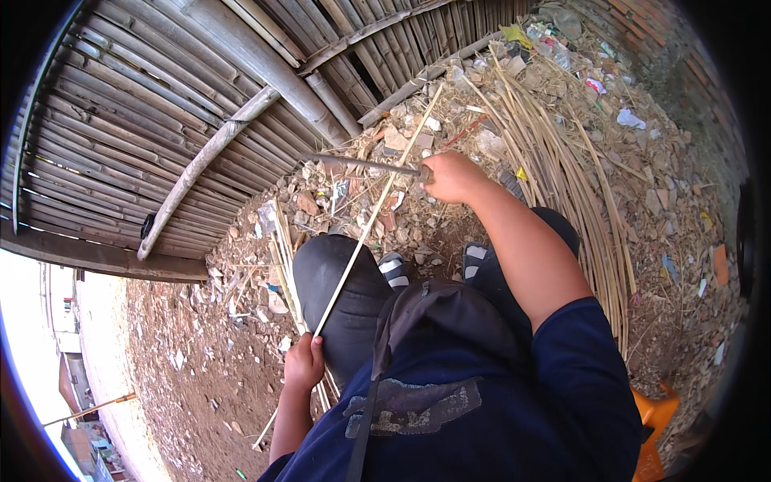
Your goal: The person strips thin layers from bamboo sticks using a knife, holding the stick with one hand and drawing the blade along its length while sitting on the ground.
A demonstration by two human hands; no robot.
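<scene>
My left hand [303, 363] is closed around the lower end of a long, pale bamboo strip [357, 247], beside my left knee. The strip slants up and away to the right across my thigh. In front of my right knee, my right hand [451, 177] grips the handle of a long knife [353, 162], its dark blade pointing left. Blade and strip cross near the handle; whether they touch I cannot tell. More strips [283, 249] lie along the left side of my left leg, partly hidden by it.
A large bundle of bamboo strips [554, 161] lies on the ground to my right. A bamboo-slat wall [128, 153] with poles rises at the left and ahead. Rubble and litter [630, 119] cover the soil. Behind my right side stands an orange plastic chair [657, 411].
</scene>
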